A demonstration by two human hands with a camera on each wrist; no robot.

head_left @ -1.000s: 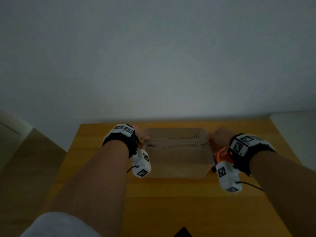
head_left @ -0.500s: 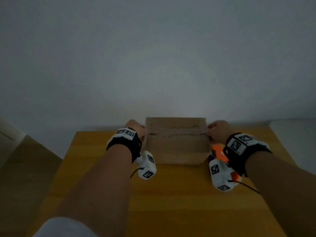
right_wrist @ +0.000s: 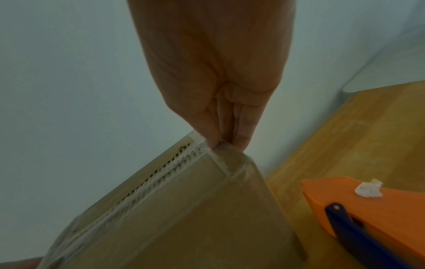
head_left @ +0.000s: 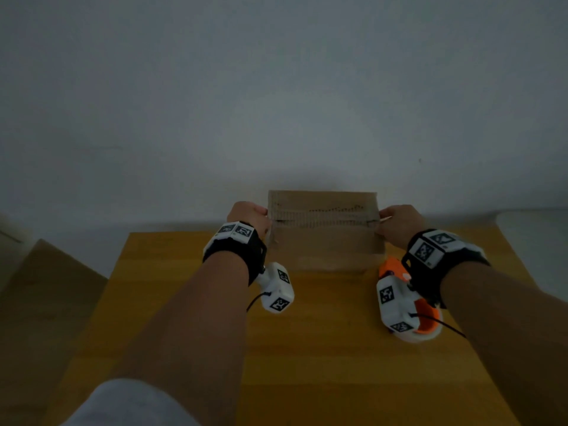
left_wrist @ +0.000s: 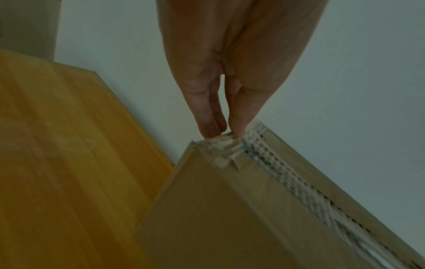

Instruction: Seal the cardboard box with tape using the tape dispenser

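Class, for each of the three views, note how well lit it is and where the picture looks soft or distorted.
Head view: dim and underexposed, the cardboard box murky, wide-angle stretch on the forearms. Left wrist view: dark, the table smeared, the left hand elongated. Right wrist view: equally dim, the right hand stretched, the tape dispenser soft.

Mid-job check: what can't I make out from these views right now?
- Tape dispenser: head view, mostly behind the right wrist camera; right wrist view cuts it off at the edge.
- Cardboard box underside and far side: hidden in all views.
- Left hand and right hand fingertips: head view, behind the knuckles.
- Tape: blurred, adhesion unclear.
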